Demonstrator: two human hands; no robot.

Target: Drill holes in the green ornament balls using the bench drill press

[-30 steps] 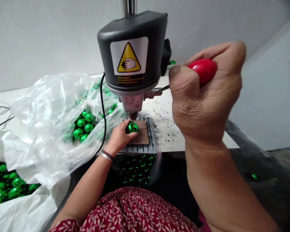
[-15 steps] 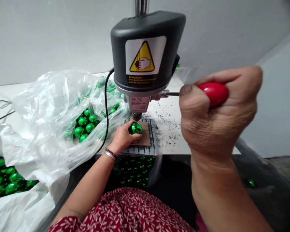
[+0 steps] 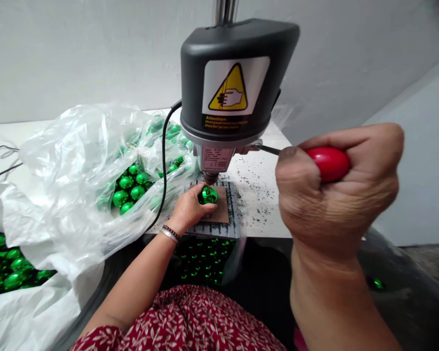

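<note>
My left hand point(image 3: 192, 209) grips a shiny green ball ornament point(image 3: 209, 195) between thumb and fingers, on a brown board point(image 3: 222, 207) over the grey slotted base point(image 3: 234, 222). Above it stands a drill press point(image 3: 237, 80) with a dark housing and a warning label. Its drill bit point(image 3: 209, 187) comes down onto the ball's top; whether it has gone into the ball I cannot tell. My right hand point(image 3: 336, 195), nearer the camera, is closed round the red knob point(image 3: 331, 164) of the press's feed lever point(image 3: 270, 149).
Clear plastic bags point(image 3: 73, 161) on the left of the white table point(image 3: 267, 195) hold several green balls point(image 3: 126, 183). More green balls point(image 3: 16, 265) lie in a white sack at lower left. A black cable point(image 3: 164, 170) hangs beside the press. Dark shavings dot the table.
My right hand has moved down with the red knob, and the feed lever now slopes downward. My left hand keeps its hold on the ball. The whole view has shifted slightly.
</note>
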